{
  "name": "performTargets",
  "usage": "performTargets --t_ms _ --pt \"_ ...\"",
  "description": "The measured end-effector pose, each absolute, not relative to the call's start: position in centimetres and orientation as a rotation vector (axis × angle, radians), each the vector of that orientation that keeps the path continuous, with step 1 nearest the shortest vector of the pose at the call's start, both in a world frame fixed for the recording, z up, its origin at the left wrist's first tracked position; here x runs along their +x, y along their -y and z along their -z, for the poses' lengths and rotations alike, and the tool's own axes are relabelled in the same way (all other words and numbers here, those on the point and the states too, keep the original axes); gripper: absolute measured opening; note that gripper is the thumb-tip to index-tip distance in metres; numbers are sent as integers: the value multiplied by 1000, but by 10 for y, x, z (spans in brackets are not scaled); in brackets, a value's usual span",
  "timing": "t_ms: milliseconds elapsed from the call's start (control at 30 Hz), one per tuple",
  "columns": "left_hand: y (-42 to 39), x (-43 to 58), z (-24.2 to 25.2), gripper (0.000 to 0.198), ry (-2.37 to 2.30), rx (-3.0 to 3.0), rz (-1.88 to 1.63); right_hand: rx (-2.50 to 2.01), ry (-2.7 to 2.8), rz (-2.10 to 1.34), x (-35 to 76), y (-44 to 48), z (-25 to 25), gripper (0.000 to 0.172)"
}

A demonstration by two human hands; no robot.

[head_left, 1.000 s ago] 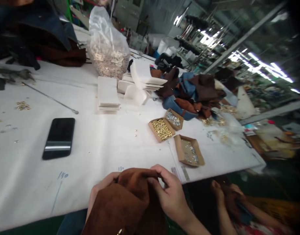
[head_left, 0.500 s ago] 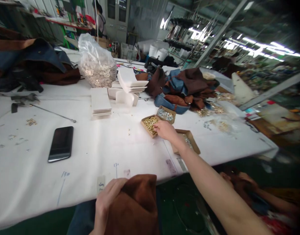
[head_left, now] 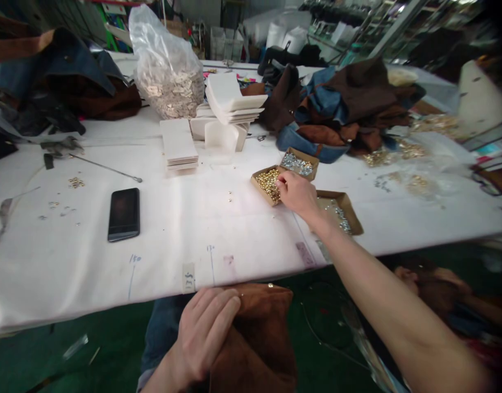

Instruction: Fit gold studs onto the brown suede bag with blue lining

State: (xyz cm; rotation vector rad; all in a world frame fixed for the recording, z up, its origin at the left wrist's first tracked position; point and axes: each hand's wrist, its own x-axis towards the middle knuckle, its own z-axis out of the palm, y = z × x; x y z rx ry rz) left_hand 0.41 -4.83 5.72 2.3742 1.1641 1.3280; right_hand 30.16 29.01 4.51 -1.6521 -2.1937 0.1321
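Note:
My left hand (head_left: 205, 327) grips the upper edge of a brown suede-like piece, perhaps a bag (head_left: 259, 338), in front of the table's near edge. A small shiny stud (head_left: 270, 286) shows on its rim. My right hand (head_left: 294, 191) reaches across to a small cardboard box of gold-coloured studs (head_left: 269, 183). Its fingertips are pinched together at the box's right side, and whatever lies between them is too small to make out. Right behind stands a box of silver-coloured pieces (head_left: 297, 162). A third, larger box (head_left: 349, 213) lies partly behind my right forearm.
A black phone (head_left: 124, 214) lies on the white table (head_left: 172, 218). Stacked white boards (head_left: 179, 144) stand near a clear bag of small pieces (head_left: 169, 82). Brown and blue bags (head_left: 336, 109) are heaped at the back right. Another person's hands (head_left: 451, 281) show at the lower right.
The view has tilted down and shifted left. My left hand has come further over the brown piece, whose studded rim now shows. The right hand remains at the gold studs.

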Motion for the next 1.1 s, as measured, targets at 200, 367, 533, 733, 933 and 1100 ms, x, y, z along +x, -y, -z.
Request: performTargets --t_ms 200,367,533,733,933,1100 --pt "50 2 -57 38 -1196 2340 -1326 -1181 2231 -791 254 -193 -104 32" --pt "45 7 -57 31 -1193 2252 -1341 -959 2242 -1738 232 -117 -140 24" --pt "45 14 -54 25 -1196 2218 -1364 -1011 2175 -1904 236 -104 -136 24" --pt "49 20 -47 25 -1220 2166 -1382 -1031 2199 -1979 236 -96 -129 20" --pt "49 24 -51 25 -1283 2197 -1364 -1102 2143 -2056 243 -93 -117 30" --pt "49 28 -57 23 -1311 2192 -1368 -1233 1903 -2219 251 -93 -104 37"
